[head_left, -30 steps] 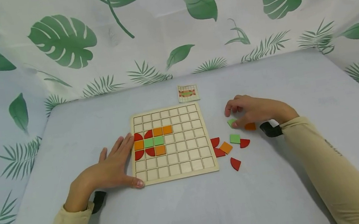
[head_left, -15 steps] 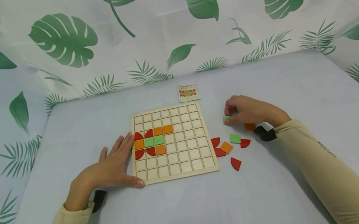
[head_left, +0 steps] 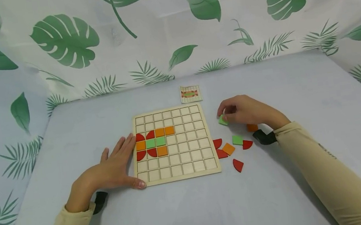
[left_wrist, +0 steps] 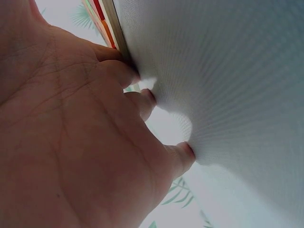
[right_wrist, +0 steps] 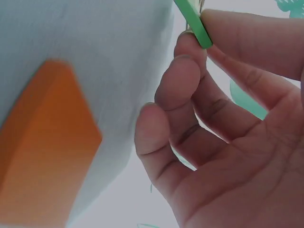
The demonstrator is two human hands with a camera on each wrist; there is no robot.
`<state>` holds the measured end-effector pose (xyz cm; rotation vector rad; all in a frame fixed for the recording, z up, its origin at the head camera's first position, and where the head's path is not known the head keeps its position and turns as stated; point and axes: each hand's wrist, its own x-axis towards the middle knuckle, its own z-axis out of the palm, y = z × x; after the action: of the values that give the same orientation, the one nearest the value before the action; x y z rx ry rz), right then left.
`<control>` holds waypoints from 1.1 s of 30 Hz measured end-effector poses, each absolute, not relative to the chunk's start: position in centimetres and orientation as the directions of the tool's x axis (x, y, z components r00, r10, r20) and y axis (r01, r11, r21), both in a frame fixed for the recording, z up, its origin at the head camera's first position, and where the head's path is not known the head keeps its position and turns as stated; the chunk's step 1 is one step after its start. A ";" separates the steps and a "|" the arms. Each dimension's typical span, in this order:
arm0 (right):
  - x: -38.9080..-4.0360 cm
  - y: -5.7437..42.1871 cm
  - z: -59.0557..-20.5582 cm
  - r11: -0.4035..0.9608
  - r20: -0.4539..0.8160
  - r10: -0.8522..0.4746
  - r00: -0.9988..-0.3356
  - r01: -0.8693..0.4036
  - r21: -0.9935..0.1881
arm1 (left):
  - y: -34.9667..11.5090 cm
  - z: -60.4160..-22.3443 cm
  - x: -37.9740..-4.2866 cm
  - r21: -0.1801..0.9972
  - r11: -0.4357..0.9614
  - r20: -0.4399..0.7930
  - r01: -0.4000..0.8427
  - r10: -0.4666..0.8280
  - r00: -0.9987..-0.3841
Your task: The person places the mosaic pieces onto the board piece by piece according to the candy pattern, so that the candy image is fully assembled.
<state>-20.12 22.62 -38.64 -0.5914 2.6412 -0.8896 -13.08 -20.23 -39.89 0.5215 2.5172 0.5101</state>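
Pale wooden grid board [head_left: 186,157], one; small patterned card [head_left: 190,94], one. Red quarter-circle tiles [head_left: 238,165], eight visible; orange square tiles [head_left: 228,149], six; green square tiles [head_left: 222,121], four.

Card [head_left: 190,94] behind board [head_left: 185,157], tiles [head_left: 150,143] on it, loose pieces [head_left: 237,140] at right

At the head view's centre, smooth matt wood is being shown by the grid board [head_left: 171,140]; above, paper is being suggested by the card [head_left: 190,94]. In the left wrist view, a fine, matt cloth weave is being revealed by the table cover [left_wrist: 228,85]. At the top of the right wrist view, a smooth, painted-looking finish is being displayed by the green tile [right_wrist: 195,24].
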 end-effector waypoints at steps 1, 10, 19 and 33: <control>-20.1 22.5 -38.6 0.725 -0.135 -0.462 -0.876 -0.286 -0.627 | -20.2 -39.9 -13.1 0.448 0.856 -0.405 0.259 0.453 -0.794; -19.9 21.1 -38.4 0.636 -0.142 -0.445 -0.884 -0.201 -0.745 | -20.1 -39.9 -12.9 0.462 0.847 -0.391 0.263 0.461 -0.797; -18.8 19.1 -38.3 0.492 -0.151 -0.436 -0.887 -0.095 -0.865 | -20.1 -39.6 -12.9 0.453 0.852 -0.400 0.264 0.459 -0.793; -17.8 16.0 -39.1 0.455 -0.119 -0.487 -0.865 -0.135 -0.880 | -20.2 -39.9 -13.2 0.445 0.860 -0.411 0.251 0.445 -0.796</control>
<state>-17.76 15.97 -39.13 -0.5271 2.3550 -1.3775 -13.16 -20.17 -39.92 0.5072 2.5175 0.5081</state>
